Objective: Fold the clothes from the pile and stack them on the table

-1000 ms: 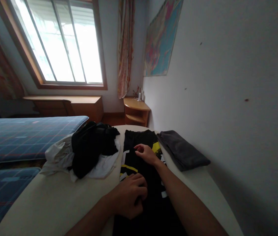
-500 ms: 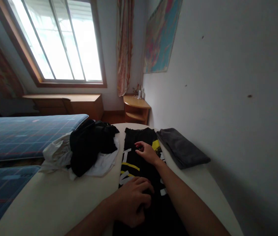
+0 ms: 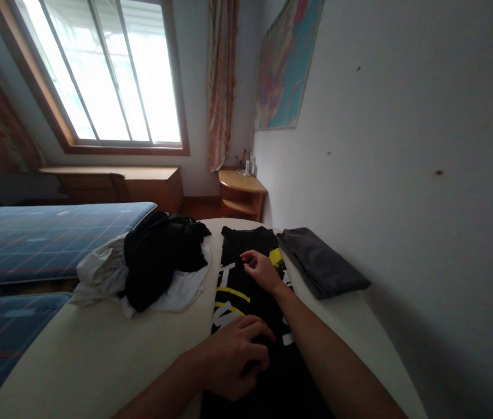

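A black shirt (image 3: 246, 244) with yellow and white print lies folded into a long strip on a pale table (image 3: 98, 361). My left hand (image 3: 233, 361) rests on the near part of the shirt, fingers curled and pinching the fabric. My right hand (image 3: 261, 270) lies farther along the shirt, fingers bent and closed on the cloth near the yellow print. My right forearm crosses the strip from the lower right.
A heap of black and white clothes (image 3: 150, 265) sits left of the shirt. A folded grey garment (image 3: 320, 265) lies to its right by the wall. Blue plaid mattresses (image 3: 41, 238) stand at left, and a wooden corner shelf (image 3: 241, 195) under the window.
My left hand has slid slightly right along the shirt and my right hand has shifted a little farther up it. The clothes around have not moved.
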`<state>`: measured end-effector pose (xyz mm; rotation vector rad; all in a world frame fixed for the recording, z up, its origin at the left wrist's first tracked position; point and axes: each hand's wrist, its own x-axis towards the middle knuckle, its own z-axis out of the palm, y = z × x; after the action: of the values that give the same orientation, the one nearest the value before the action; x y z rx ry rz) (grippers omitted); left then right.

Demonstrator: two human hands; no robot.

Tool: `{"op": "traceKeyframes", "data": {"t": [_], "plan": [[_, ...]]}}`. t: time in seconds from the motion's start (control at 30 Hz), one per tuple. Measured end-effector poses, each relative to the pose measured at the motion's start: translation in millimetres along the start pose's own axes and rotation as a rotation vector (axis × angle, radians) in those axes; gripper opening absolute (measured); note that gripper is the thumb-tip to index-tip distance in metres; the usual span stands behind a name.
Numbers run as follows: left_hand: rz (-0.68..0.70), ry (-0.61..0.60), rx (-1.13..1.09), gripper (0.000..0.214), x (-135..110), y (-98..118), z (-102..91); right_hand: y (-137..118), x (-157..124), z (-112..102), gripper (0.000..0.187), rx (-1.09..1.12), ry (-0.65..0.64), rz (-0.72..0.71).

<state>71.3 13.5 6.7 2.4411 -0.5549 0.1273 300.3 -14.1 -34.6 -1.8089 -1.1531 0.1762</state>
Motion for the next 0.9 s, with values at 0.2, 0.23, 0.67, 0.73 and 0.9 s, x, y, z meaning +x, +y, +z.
{"op": "traceKeyframes", "data": {"t": [0.2, 0.23, 0.67, 0.73, 0.9], "plan": [[-0.113, 0.102, 0.093, 0.037, -2.3, -16.2, 4.2, 3.8, -0.9, 4.3, 0.028, -0.103, -0.029, -0.062], [-0.176, 0.140, 0.141, 0.039, -2.6, -20.7, 4.6, 3.8, 0.2, 4.6, 0.028, -0.102, -0.032, -0.057], [-0.533, 0.199, 0.327, 0.068, -1.0, -41.7, 18.0, 13.5, 84.0, 23.8, 0.033, -0.355, -0.022, 0.106], [-0.534, 0.214, 0.313, 0.068, -1.5, -43.0, 18.9, 15.3, 103.4, 29.7, 0.036, -0.378, -0.022, 0.102], [-0.549, 0.245, 0.262, 0.065, 0.3, -49.8, 11.0, 19.9, 139.2, 43.4, 0.045, -0.420, -0.057, 0.083]]}}
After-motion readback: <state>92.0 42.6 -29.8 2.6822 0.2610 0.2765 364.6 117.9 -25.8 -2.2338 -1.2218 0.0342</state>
